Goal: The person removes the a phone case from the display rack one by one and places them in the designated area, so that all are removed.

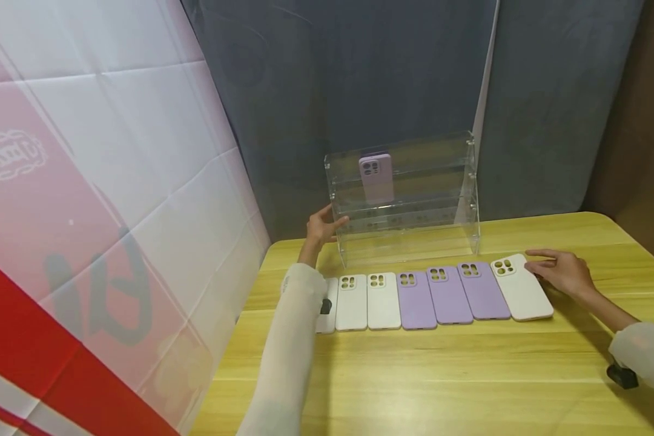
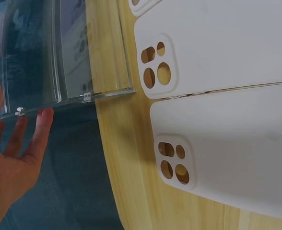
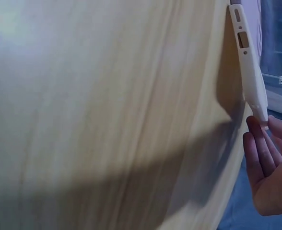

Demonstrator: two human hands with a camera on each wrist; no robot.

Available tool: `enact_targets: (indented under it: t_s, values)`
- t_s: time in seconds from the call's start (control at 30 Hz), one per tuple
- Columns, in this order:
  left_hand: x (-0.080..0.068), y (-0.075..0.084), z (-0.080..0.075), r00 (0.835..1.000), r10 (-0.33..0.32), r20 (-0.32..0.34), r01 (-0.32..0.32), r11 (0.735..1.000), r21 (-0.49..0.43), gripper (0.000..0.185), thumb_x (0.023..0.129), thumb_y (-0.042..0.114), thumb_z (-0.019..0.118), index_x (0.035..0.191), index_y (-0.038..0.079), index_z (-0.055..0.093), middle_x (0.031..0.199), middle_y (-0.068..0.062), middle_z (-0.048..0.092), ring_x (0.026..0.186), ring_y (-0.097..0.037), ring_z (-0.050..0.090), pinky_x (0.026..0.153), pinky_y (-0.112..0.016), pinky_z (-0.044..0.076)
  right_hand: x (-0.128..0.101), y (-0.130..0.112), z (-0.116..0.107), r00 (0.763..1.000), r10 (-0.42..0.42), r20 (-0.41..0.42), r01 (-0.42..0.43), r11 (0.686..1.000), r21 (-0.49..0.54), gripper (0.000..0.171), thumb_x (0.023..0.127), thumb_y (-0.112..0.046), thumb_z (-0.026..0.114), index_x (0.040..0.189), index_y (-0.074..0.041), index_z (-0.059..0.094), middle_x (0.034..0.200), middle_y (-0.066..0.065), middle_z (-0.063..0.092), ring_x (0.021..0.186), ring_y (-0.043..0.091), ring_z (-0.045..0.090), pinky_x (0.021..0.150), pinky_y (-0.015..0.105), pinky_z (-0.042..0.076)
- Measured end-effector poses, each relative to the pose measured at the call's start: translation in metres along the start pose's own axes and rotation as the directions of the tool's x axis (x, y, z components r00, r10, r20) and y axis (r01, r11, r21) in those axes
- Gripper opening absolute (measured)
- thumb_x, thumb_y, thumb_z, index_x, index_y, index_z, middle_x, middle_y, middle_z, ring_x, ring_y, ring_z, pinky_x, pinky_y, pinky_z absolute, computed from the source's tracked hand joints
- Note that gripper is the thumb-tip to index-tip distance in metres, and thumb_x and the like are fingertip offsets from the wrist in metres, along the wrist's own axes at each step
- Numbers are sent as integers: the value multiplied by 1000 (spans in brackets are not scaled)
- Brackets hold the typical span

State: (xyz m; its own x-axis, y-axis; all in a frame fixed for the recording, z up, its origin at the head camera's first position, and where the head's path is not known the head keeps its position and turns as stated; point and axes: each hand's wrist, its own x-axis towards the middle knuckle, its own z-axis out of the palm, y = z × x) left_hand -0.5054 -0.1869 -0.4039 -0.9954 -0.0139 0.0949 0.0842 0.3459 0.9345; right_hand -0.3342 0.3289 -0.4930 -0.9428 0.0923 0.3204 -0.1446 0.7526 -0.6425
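My right hand (image 1: pixel 564 272) pinches a corner of the white phone case (image 1: pixel 525 290) at the right end of a row. In the right wrist view, thumb and fingertips meet at that corner of the case (image 3: pixel 249 67), which shows edge-on above its shadow. My left hand (image 1: pixel 321 227) touches the left side panel of a clear acrylic display rack (image 1: pixel 409 245), its fingers fairly straight along the panel edge in the left wrist view. Beside the right-hand case lie several purple phone cases (image 1: pixel 416 306), then white ones (image 1: pixel 384 306) toward the left sleeve.
A purple case (image 1: pixel 377 178) stands on an upper tier of the rack. The row lies along the rack's front on a wooden table (image 1: pixel 414 375). A dark curtain (image 1: pixel 332 79) hangs behind, and a printed cloth (image 1: pixel 142 151) borders the left.
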Motion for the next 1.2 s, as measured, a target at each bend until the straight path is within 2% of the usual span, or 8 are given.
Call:
enact_targets:
  t_s: [0.2, 0.4, 0.57, 0.7, 0.8, 0.97, 1.1, 1.2]
  values:
    - [-3, 0, 0, 1000, 22, 0, -22, 1000, -6, 74, 92, 27, 83, 157, 18, 48, 153, -23, 49, 126, -41, 62, 76, -37, 69, -7, 0, 2, 1000, -14, 5, 14, 999, 39, 44, 95, -20, 79, 127, 8, 69, 95, 19, 78, 70, -23, 55, 49, 23, 43]
    - [-3, 1, 0, 1000, 23, -2, -23, 999, -28, 73, 92, 24, 83, 157, 17, 48, 153, -23, 49, 129, -43, 59, 89, -51, 65, -11, -1, 0, 999, -3, 34, 1, 998, 63, 47, 93, -19, 81, 130, 7, 67, 98, 13, 79, 71, -15, 62, 45, 26, 41]
    - [-1, 1, 1, 1000, 16, 1, -16, 999, -37, 73, 93, 23, 82, 157, 16, 48, 154, -23, 48, 131, -43, 58, 93, -55, 63, -12, -3, -2, 999, 9, 44, -13, 996, 85, 48, 93, -19, 81, 130, 9, 67, 98, 10, 80, 72, -19, 60, 49, 26, 46]
    - [0, -1, 1, 1000, 6, 5, -6, 999, -40, 73, 92, 23, 82, 156, 18, 49, 155, -23, 46, 130, -44, 58, 94, -56, 62, -11, -4, -3, 999, 11, 42, -15, 997, 80, 47, 94, -20, 80, 130, 8, 67, 97, 11, 80, 73, -21, 58, 54, 18, 48]
    - [0, -2, 0, 1000, -1, 7, 1, 999, -42, 73, 92, 24, 83, 156, 19, 49, 155, -23, 47, 130, -43, 59, 94, -57, 62, -6, -5, -3, 999, 5, 33, -8, 998, 67, 47, 94, -21, 80, 129, 8, 68, 96, 11, 80, 75, -24, 55, 63, 8, 46]
    - [0, -2, -1, 1000, 3, 12, -2, 999, -35, 74, 91, 25, 83, 156, 19, 49, 153, -21, 50, 129, -41, 60, 92, -53, 64, 3, -10, -2, 999, -12, 30, 9, 997, 76, 47, 93, -22, 81, 129, 7, 68, 96, 9, 80, 77, -26, 53, 69, 1, 42]
    - [0, -2, 0, 1000, 17, 16, -17, 1000, -19, 74, 92, 27, 82, 157, 18, 49, 151, -20, 53, 126, -40, 62, 82, -42, 68, 10, -15, -3, 999, -41, 30, 38, 994, 98, 45, 93, -18, 80, 127, 8, 69, 96, 5, 80, 76, -24, 56, 63, 6, 49]
    - [0, -2, 0, 1000, 17, 14, -17, 1000, -16, 73, 91, 28, 83, 156, 19, 50, 149, -20, 54, 124, -39, 64, 76, -37, 69, 17, -21, -2, 997, -80, 15, 78, 993, 91, 42, 92, -14, 81, 125, 9, 69, 96, 9, 80, 76, -25, 55, 60, 8, 50]
